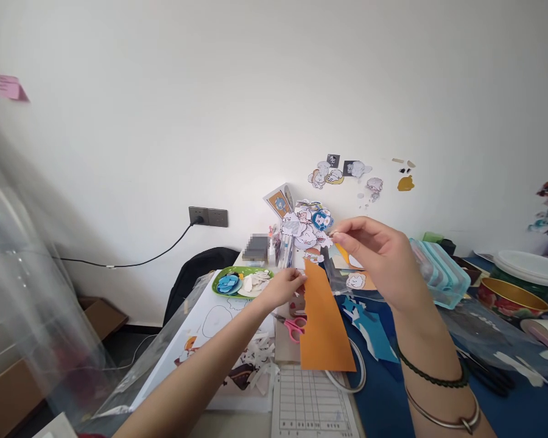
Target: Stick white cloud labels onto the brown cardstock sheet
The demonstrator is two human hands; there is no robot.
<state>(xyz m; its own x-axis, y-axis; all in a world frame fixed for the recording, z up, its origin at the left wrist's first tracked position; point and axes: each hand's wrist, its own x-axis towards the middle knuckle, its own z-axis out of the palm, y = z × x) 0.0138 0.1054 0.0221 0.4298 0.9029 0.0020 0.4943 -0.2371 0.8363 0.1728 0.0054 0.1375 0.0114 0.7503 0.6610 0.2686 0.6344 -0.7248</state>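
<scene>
My left hand is closed in a pinch at the left edge of a long orange paper sheet, near its narrow top. That left edge looks jagged. Higher up and to the right, my right hand has thumb and forefinger pressed together. Something small and pale may be between these fingertips, too small to make out. Behind them is a cluster of white cartoon cutouts. Pink-handled scissors lie just left of the orange sheet. Torn blue paper lies on its right.
A green tray holds blue and white paper pieces. White scraps and a printed form lie in front. At right are teal plastic boxes, a red-gold tin and black scissors. A wall socket has a cable plugged in.
</scene>
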